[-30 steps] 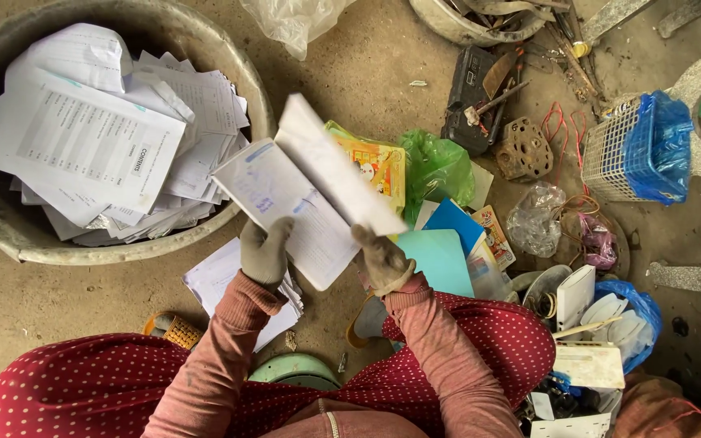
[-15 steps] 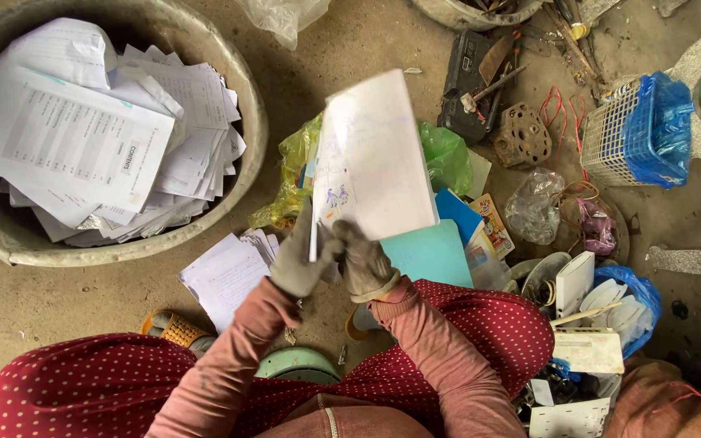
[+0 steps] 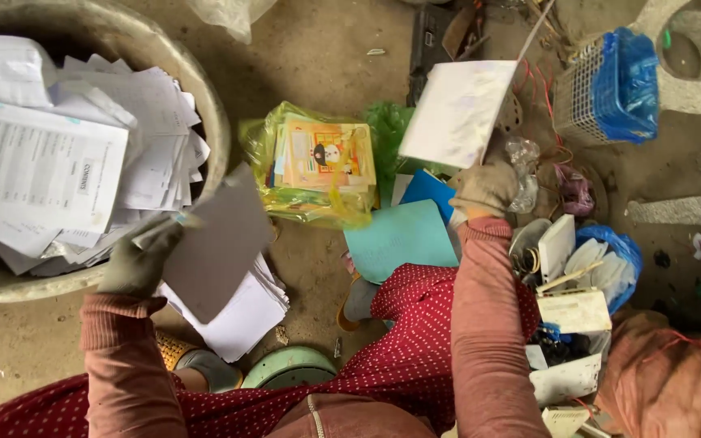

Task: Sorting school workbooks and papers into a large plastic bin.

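My gloved left hand (image 3: 135,264) grips a grey sheet of paper (image 3: 217,243), blurred, just outside the rim of a big round basin (image 3: 217,122) full of white printed papers (image 3: 58,154). My gloved right hand (image 3: 487,188) holds up a white booklet (image 3: 456,113) over the clutter on the right. Under the left hand a stack of white sheets (image 3: 241,312) lies on the ground. Both arms wear pinkish sleeves above a red dotted skirt.
A yellow plastic bag of coloured booklets (image 3: 318,162) and teal and blue sheets (image 3: 403,235) lie ahead. A white basket lined with blue plastic (image 3: 610,89) stands at far right. White boxes, wires and a blue bag (image 3: 586,276) crowd the right side.
My hands, together on one booklet before, have parted. The left has swung toward the basin with a grey sheet; the right has carried the white booklet to the right.
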